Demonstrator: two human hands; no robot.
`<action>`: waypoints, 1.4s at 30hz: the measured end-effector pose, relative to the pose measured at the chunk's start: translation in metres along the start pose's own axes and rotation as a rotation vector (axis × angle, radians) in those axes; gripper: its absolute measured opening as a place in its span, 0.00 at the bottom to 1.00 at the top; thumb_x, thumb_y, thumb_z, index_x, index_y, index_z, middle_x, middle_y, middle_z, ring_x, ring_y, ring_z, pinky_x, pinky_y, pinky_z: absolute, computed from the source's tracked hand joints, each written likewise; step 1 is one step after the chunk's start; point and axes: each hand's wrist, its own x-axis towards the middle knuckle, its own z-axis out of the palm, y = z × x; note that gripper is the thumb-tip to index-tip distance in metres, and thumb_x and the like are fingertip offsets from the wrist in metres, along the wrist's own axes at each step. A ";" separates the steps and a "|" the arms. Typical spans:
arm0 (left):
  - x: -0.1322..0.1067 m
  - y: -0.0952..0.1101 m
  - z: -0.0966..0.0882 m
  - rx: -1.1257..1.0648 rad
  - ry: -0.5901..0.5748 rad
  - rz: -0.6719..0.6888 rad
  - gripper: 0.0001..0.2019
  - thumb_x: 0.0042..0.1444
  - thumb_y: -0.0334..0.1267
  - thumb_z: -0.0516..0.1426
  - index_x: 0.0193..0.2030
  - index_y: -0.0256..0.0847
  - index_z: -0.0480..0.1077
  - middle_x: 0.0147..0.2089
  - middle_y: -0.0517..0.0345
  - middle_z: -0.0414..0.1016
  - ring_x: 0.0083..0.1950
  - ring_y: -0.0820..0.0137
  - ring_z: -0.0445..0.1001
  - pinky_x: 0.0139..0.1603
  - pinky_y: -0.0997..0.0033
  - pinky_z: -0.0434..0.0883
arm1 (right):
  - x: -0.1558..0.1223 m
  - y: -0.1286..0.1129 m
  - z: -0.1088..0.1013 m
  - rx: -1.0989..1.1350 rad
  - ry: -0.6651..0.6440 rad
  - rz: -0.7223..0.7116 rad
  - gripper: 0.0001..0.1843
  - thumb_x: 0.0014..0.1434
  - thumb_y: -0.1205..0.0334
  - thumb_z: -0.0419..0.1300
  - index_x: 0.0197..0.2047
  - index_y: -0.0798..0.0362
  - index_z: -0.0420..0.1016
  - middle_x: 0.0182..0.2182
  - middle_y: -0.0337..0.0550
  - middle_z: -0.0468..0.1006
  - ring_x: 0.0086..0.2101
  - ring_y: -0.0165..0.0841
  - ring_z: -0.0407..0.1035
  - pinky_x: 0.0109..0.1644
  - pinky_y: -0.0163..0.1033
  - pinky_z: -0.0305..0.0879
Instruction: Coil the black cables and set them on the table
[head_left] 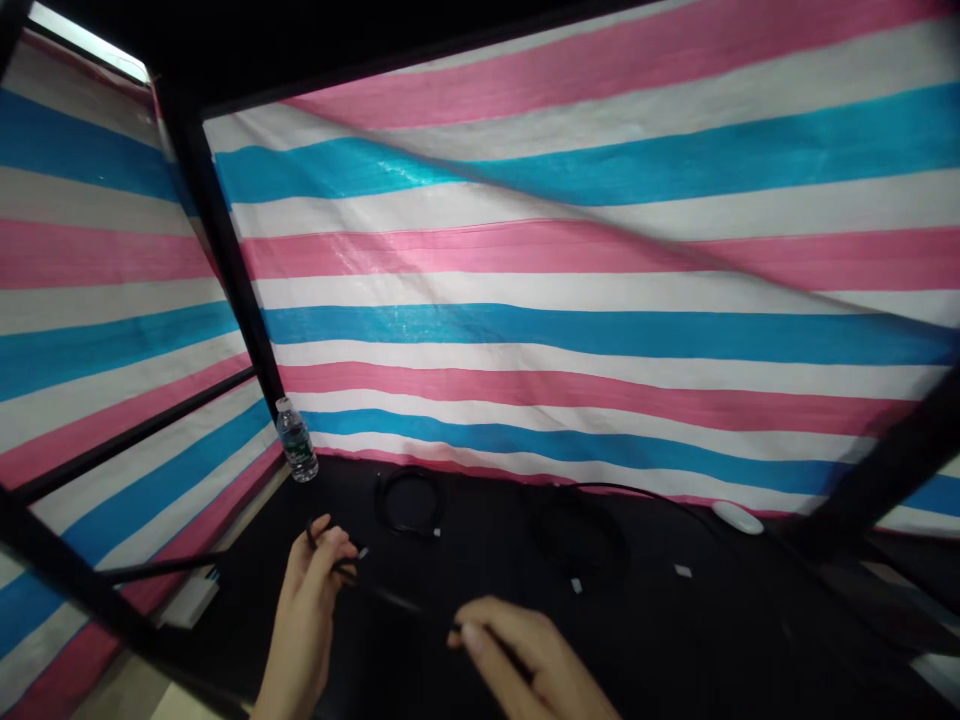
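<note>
My left hand (319, 570) is closed around a thin black cable (346, 568), with a pale connector end showing beside the fingers. My right hand (525, 650) pinches a thin dark piece between thumb and forefinger. It looks like black cable, but whether it joins the left hand's cable cannot be made out against the dark table. Just beyond my hands lies a coiled black cable (381, 505) with a light-coloured end. Farther right is a larger black coil (621, 545), also with a pale end.
A clear water bottle (298, 445) stands at the table's far left corner. At the back right sits a white mouse-like object (737, 517), and a small white piece (682, 571) lies nearer. Striped sheeting (525, 330) hangs behind, with a black frame post (225, 240) at left.
</note>
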 end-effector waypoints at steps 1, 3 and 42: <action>0.003 -0.004 -0.008 0.128 0.006 0.024 0.19 0.51 0.46 0.70 0.47 0.43 0.75 0.43 0.57 0.75 0.43 0.66 0.74 0.38 0.71 0.71 | 0.002 -0.002 -0.009 0.018 0.075 0.025 0.18 0.65 0.42 0.57 0.41 0.41 0.84 0.37 0.45 0.83 0.39 0.44 0.76 0.44 0.43 0.73; 0.010 -0.013 -0.023 0.355 0.019 0.140 0.17 0.51 0.49 0.69 0.43 0.42 0.76 0.45 0.55 0.72 0.47 0.62 0.71 0.46 0.67 0.71 | 0.004 -0.004 -0.029 0.037 0.172 0.088 0.20 0.60 0.38 0.60 0.41 0.42 0.85 0.39 0.46 0.83 0.42 0.45 0.75 0.46 0.45 0.73; 0.005 -0.134 0.119 0.057 -0.642 -0.404 0.21 0.53 0.57 0.66 0.28 0.39 0.75 0.29 0.55 0.71 0.31 0.68 0.68 0.29 0.71 0.61 | 0.081 0.116 -0.041 0.880 0.785 0.032 0.25 0.63 0.36 0.60 0.29 0.48 0.63 0.22 0.30 0.57 0.18 0.24 0.50 0.19 0.29 0.53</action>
